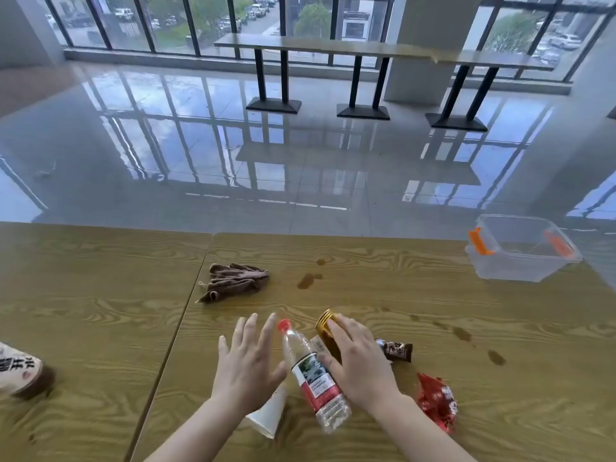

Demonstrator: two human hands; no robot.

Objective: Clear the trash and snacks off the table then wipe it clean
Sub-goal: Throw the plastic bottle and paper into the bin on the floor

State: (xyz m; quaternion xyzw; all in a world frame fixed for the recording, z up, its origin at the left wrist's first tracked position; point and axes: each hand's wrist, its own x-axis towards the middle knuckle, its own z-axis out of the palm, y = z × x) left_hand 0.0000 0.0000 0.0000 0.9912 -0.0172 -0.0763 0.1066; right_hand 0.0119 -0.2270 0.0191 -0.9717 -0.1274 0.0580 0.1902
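On the wooden table (100, 295) a clear plastic bottle (313, 375) with a red cap lies between my hands. My left hand (248, 365) hovers flat with fingers spread, just left of it and over a white paper cup (268, 415) lying on its side. My right hand (358, 358) rests on a brown can (328, 331) with a gold rim; its grip is not fully closed. A dark snack wrapper (395, 350) and a crumpled red wrapper (436, 401) lie to the right. A brown cloth (235, 281) sits farther back.
A clear plastic bin (520, 251) with orange latches stands at the table's far right corner. A toppled white drink cup (20, 371) lies at the left edge. Brown spill stains (308, 280) mark the table top. Beyond the table are a shiny floor and a bench table.
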